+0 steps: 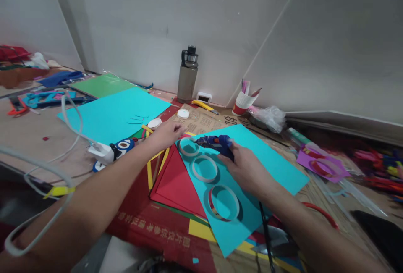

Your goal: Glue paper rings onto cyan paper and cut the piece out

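My right hand [241,164] is wrapped round the grip of a blue glue gun [220,143], whose nozzle points left over the smallest ring [189,146]. My left hand [170,132] is just beyond that ring, its fingers bent and close together; what they hold, if anything, is hidden. A middle ring [205,179] and a larger ring [236,214] with a red patterned inner wall stand in line with it. All three rest on a turquoise sheet [277,168]. Red paper [182,180] lies under its left edge.
A grey bottle [187,77], a yellow cutter [204,106] and a paper cup with pens [243,101] stand or lie by the wall. A white cable [80,126] loops at left near a plug [102,152]. Purple paper [323,166] lies right.
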{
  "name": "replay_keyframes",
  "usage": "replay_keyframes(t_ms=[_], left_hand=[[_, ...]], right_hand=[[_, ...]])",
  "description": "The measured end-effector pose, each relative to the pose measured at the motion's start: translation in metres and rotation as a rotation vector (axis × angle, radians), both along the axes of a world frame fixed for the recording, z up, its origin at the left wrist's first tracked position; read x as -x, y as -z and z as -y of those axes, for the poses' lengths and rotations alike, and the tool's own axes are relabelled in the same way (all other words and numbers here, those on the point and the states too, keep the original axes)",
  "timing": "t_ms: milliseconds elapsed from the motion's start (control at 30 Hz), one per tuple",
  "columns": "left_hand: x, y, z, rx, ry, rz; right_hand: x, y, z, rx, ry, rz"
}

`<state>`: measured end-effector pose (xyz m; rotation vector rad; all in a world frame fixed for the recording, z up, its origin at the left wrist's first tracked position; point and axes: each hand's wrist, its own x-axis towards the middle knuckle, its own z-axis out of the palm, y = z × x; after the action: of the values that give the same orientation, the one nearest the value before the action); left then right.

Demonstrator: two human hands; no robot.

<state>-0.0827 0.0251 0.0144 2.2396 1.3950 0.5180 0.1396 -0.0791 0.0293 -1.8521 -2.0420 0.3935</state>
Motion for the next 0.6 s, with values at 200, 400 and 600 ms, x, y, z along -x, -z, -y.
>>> replay_keyframes(t_ms=[200,400,600], left_hand=[[0.000,0.005,-0.003,-0.078,0.047,-0.057],[0.002,0.001,-0.002,-0.054,0.052,-0.038],[0.004,-0.002,0.002,0.037,0.145,0.002]], right_hand=[[-0.004,0.007,-0.004,0.022,0.006,-0.045],[-0.003,0.012,-0.006,0.035,-0.027,-0.131],[-0.005,0.012,-0.007,0.020,-0.016,-0.136]])
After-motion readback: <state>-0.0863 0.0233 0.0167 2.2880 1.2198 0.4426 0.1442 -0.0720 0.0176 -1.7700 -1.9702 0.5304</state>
